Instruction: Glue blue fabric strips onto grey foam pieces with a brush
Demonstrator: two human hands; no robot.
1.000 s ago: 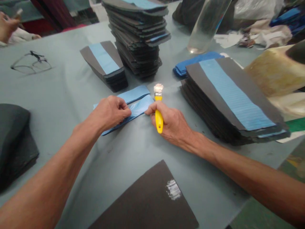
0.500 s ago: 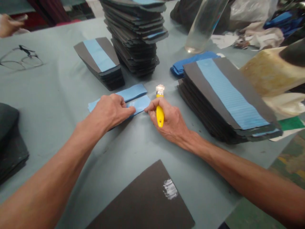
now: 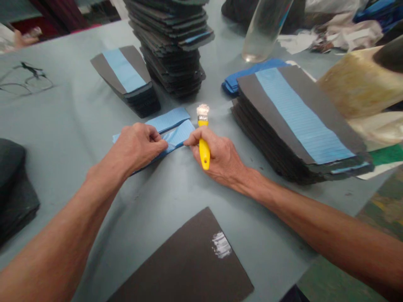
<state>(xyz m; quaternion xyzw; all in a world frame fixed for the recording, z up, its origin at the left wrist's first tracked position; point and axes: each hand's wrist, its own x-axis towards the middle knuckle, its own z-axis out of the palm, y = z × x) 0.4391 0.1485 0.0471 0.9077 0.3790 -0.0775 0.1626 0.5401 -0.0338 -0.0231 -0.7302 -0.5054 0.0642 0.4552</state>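
Observation:
My left hand (image 3: 137, 145) is closed, thumb and forefinger pinching a light-blue ribbed strip (image 3: 181, 132) on top of a small pile. The strip's surface puckers close to those fingertips. Another blue strip (image 3: 171, 118) lies just behind it. In my right hand (image 3: 217, 156) is a paintbrush (image 3: 204, 147) with a yellow handle, bristles up and coated in pale paste. The right thumb and forefinger tips touch the near right end of the pinched strip. Nearer to me lies a dark grey panel (image 3: 185, 256) with a white paste smear at its right corner.
Dark panels with blue bands form a stack (image 3: 302, 121) at right and a smaller one (image 3: 126, 79) at left. A tall dark stack (image 3: 171, 50) stands behind. Eyeglasses (image 3: 34, 79), a clear bottle (image 3: 264, 31) and a yellowish container (image 3: 355, 82) are around. Another person's hand (image 3: 25, 40) shows far left.
My left hand has drawn back a little to the left, and the strip now puckers at its fingers. The right hand still holds the brush at the strip's end. The whole view has shifted slightly.

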